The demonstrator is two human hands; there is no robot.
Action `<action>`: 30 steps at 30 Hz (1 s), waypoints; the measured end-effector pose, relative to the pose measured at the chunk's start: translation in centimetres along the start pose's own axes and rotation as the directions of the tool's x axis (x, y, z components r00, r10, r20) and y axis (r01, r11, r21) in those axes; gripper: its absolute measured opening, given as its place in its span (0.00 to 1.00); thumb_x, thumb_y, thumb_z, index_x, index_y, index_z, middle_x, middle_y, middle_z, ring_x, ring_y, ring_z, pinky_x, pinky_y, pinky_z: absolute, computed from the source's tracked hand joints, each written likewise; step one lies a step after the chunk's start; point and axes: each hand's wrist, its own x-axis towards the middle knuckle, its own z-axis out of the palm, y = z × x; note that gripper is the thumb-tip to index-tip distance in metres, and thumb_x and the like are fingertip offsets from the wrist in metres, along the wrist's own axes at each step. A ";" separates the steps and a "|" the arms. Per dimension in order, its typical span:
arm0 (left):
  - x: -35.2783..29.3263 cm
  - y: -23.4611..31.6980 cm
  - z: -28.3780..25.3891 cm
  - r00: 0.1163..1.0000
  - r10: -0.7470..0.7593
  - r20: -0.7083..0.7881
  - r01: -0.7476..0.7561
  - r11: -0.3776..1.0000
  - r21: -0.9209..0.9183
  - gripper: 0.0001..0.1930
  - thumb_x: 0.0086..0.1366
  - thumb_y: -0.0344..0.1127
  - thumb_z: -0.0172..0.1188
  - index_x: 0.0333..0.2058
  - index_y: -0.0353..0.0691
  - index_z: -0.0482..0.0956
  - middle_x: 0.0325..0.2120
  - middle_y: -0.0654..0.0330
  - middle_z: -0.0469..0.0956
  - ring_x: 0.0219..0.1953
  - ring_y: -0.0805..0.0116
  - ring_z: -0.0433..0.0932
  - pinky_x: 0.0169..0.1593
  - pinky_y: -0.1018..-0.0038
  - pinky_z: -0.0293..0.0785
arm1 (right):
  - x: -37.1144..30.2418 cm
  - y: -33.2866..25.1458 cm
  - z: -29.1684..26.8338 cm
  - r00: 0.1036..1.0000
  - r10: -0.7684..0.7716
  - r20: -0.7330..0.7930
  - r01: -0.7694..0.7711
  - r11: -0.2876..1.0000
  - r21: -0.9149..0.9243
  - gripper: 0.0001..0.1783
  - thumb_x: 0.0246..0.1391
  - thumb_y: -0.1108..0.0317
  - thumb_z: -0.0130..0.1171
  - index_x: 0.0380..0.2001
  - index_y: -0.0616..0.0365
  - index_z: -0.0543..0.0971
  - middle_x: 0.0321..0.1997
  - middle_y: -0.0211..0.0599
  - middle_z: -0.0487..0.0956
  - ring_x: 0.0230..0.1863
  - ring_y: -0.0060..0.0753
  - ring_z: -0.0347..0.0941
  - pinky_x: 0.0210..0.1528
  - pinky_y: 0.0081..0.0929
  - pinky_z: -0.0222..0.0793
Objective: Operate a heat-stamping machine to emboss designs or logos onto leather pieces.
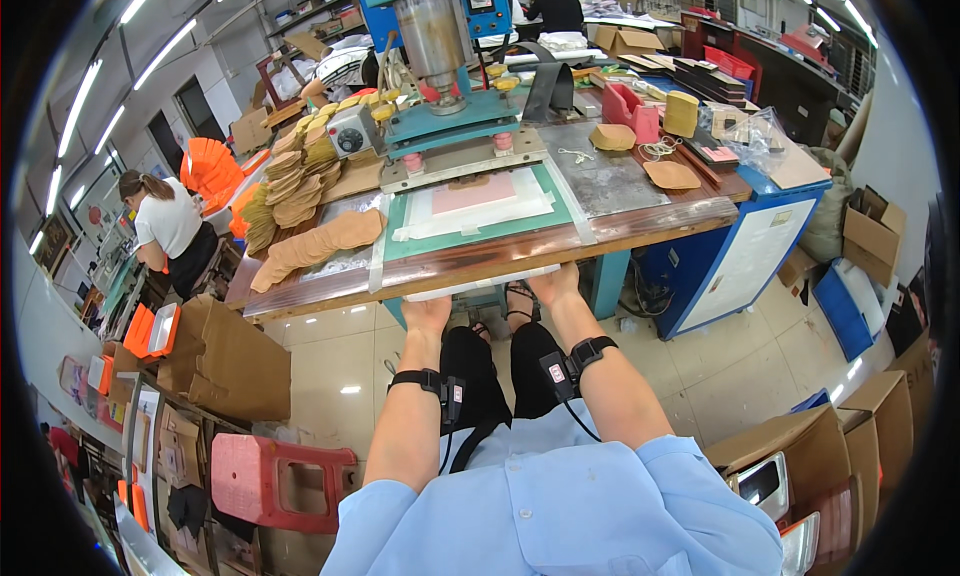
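Both my hands are at the front edge of the wooden table, low by its underside. My left hand [428, 314] is at the left end of a long white bar [490, 281], and my right hand [556, 282] is at its right end. Each hand appears closed on the bar, though the table edge and the bar hide most of the fingers. Above them, a green mat [475, 231] carries white sheets and a pinkish rectangular piece [474, 192]. Over the mat stands a teal press [455, 124] with a metal cylinder. A row of tan leather-like pieces [320, 248] lies to the left.
Stacks of tan pieces [295, 181] fill the table's left side. A pink holder [630, 112] and loose tan pieces [671, 176] lie to the right. A blue cabinet [735, 261] stands below. A red stool [283, 481] and cardboard boxes [225, 361] are nearby. Another person [175, 221] sits at far left.
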 end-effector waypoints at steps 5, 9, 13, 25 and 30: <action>0.0 -0.1 0.0 1.000 0.005 0.022 -0.005 1.000 0.017 0.21 0.69 0.45 0.36 0.52 0.38 0.67 0.53 0.57 0.69 0.56 0.59 0.66 0.60 0.61 0.61 | 0.1 0.0 -0.2 1.000 -0.016 -0.010 0.016 1.000 -0.004 0.24 0.62 0.56 0.35 0.55 0.59 0.63 0.56 0.37 0.66 0.56 0.37 0.64 0.56 0.37 0.61; -0.1 -0.3 0.4 1.000 0.012 0.008 -0.013 1.000 0.025 0.22 0.69 0.45 0.36 0.53 0.38 0.66 0.53 0.57 0.68 0.56 0.59 0.66 0.61 0.60 0.61 | 0.7 -0.1 -1.0 1.000 -0.011 0.008 0.011 1.000 0.027 0.22 0.62 0.57 0.35 0.53 0.59 0.64 0.55 0.36 0.66 0.55 0.37 0.64 0.55 0.36 0.63; 0.1 -0.1 0.2 0.999 0.029 0.019 -0.029 0.999 0.046 0.22 0.69 0.45 0.36 0.53 0.38 0.66 0.54 0.57 0.68 0.57 0.60 0.65 0.61 0.60 0.60 | 0.6 0.2 -0.5 1.000 0.003 0.014 -0.003 0.998 0.058 0.22 0.62 0.57 0.35 0.52 0.58 0.64 0.55 0.37 0.66 0.54 0.37 0.64 0.54 0.36 0.64; -3.6 0.9 -1.2 0.879 -0.414 -0.235 0.472 0.821 0.321 0.21 0.68 0.47 0.40 0.46 0.35 0.69 0.44 0.53 0.73 0.49 0.60 0.72 0.51 0.63 0.70 | -5.2 -6.0 2.2 0.824 0.554 -0.120 -0.426 0.466 -0.775 0.24 0.63 0.55 0.39 0.43 0.66 0.72 0.40 0.45 0.77 0.42 0.36 0.73 0.43 0.31 0.71; -6.4 1.2 3.7 0.673 -0.737 -0.061 0.542 0.435 0.720 0.18 0.67 0.46 0.44 0.36 0.35 0.74 0.32 0.52 0.77 0.37 0.59 0.78 0.43 0.68 0.73 | -5.0 -4.0 14.8 0.752 0.624 0.213 0.308 -0.046 -0.950 0.20 0.62 0.57 0.43 0.33 0.64 0.77 0.35 0.36 0.79 0.33 0.29 0.74 0.39 0.25 0.70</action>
